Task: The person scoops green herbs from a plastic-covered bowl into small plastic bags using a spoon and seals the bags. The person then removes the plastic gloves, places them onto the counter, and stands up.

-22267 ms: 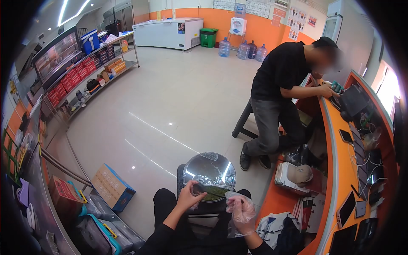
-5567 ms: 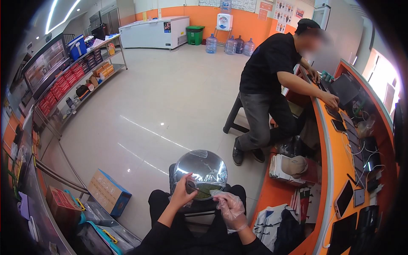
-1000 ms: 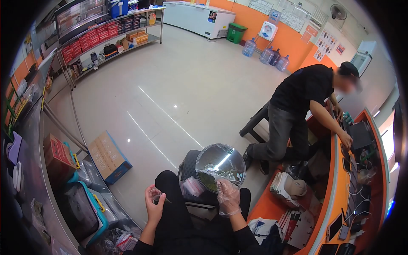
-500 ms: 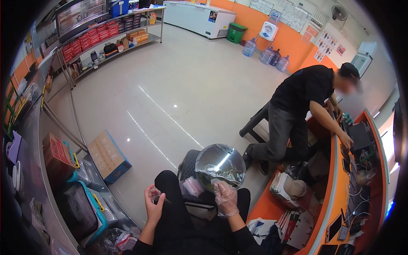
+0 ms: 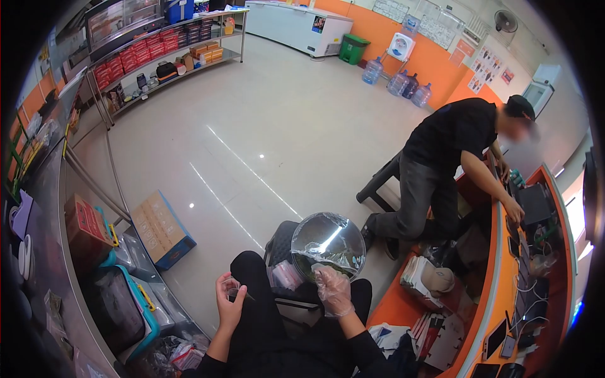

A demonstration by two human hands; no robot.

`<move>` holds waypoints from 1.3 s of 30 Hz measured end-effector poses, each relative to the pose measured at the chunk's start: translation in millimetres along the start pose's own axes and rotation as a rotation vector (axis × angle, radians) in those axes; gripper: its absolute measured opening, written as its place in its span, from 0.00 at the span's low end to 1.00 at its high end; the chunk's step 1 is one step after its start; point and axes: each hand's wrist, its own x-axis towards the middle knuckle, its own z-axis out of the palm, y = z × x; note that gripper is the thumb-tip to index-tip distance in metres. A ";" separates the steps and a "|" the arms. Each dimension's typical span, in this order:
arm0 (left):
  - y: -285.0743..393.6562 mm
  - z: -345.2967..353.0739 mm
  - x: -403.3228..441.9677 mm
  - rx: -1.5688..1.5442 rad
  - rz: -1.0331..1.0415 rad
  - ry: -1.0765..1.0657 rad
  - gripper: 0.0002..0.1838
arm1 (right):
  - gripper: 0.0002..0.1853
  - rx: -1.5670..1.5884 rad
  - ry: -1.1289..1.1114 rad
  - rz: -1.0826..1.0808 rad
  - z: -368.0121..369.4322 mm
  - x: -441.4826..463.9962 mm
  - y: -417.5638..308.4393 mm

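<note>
The film-topped bowl (image 5: 302, 235) stands at the frame's lower centre. Our gloved right hand (image 5: 336, 293) bunches its fingers at the near rim; whether they pinch anything, we cannot tell. Our left hand (image 5: 230, 303), lower left of centre, grasps a small cup (image 5: 234, 292). We judge we're working at the bowl's contents; next calls for careful fingers and a steady cup.

At five o'clock, a glossy bowl (image 5: 326, 228), probably metal, is partly covered by wrinkled clear film (image 5: 340, 257). The right hand (image 5: 333, 290) is covered in thin crinkled plastic. Near eight, the box (image 5: 159, 228) is made of matt cardboard.
</note>
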 end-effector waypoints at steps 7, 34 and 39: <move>0.5 -1.6 0.2 0.007 0.012 0.000 0.28 | 0.11 0.064 -0.005 -0.017 7.8 -2.2 3.9; -1.4 -0.1 1.9 0.003 0.004 -0.004 0.28 | 0.16 0.031 -0.148 0.068 -5.4 -0.7 -4.6; -1.1 0.4 1.6 -0.008 0.001 -0.016 0.29 | 0.15 0.090 -0.003 0.070 -4.5 -0.2 0.7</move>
